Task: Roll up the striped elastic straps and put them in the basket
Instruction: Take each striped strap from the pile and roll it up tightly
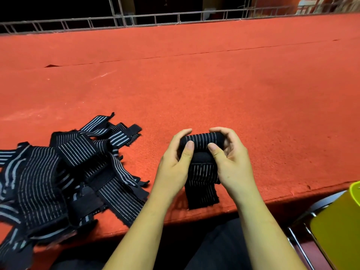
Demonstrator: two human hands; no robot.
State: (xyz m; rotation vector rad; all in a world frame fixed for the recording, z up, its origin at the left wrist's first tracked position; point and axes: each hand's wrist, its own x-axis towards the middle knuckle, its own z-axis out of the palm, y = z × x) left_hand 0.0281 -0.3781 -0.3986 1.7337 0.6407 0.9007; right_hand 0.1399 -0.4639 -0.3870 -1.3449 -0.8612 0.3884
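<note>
A black elastic strap with thin grey stripes (202,176) lies on the red table near its front edge, its far end wound into a thick roll. My left hand (175,162) grips the roll's left end, thumb on top. At the right end, my right hand (229,158) grips the roll the same way. The strap's unrolled tail reaches back to the table's edge. A heap of several loose striped straps (64,172) lies to the left. The yellow-green basket (339,227) shows at the lower right, below the table.
The red felt table top (194,84) stretches far ahead and to both sides. A metal rail (136,18) runs along its far edge. The basket sits on a chair with a metal frame (303,248) at my right.
</note>
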